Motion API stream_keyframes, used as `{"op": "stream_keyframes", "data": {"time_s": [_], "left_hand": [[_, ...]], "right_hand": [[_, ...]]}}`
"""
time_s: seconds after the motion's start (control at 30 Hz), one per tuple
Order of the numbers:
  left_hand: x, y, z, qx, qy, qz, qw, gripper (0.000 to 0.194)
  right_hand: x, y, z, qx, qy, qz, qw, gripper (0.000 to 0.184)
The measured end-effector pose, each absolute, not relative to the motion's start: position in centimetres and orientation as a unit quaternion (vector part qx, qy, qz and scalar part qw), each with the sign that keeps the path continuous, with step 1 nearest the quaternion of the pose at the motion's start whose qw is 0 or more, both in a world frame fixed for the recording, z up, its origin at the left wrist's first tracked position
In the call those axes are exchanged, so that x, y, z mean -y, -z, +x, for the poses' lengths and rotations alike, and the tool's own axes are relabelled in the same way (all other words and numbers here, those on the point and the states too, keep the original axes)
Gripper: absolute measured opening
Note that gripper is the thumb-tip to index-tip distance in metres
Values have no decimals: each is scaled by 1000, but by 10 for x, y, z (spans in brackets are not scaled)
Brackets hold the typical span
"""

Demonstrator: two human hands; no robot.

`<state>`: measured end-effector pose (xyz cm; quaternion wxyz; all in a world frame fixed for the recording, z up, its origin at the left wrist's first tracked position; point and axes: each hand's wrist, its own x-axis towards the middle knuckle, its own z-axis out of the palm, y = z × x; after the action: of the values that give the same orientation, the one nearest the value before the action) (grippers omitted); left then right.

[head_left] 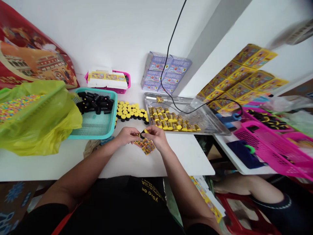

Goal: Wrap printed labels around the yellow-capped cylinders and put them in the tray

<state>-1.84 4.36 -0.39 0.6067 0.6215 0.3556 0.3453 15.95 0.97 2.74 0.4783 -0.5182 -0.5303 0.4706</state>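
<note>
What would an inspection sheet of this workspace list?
Surface: white table, near edge visible.
Job's things: black-and-yellow container in hand; printed packets or labels beneath, unclear which; yellow-topped containers grouped beyond; printed-wrapped containers in metal tray; black containers in teal basket.
Clutter: yellow-green plastic bag at left.
Grippers: left hand and right hand, fingers pinching the container.
Cables: black cable loops across the metal tray.
Surroundings: another person's leg, right; red stool.

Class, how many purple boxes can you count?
6 purple boxes: three stacked left, three stacked right, beyond the metal tray. More may be hidden behind.
</note>
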Motion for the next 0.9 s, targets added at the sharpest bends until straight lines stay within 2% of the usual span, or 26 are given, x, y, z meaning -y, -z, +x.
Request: {"op": "stream_keyframes", "data": {"time_s": [0.47, 0.73, 0.9], "left_hand": [[-29, 8, -1, -333, -389, 465, 722, 38], [-24, 5, -1, -335, -365, 517, 698, 36], [-24, 5, -1, -298, -335, 430, 784, 34]], "right_hand": [[-5, -21, 162, 494, -508, -526, 470, 40], [4, -19, 172, 505, -515, -526, 452, 34], [7, -20, 181, 570, -500, -475, 447, 36]]}}
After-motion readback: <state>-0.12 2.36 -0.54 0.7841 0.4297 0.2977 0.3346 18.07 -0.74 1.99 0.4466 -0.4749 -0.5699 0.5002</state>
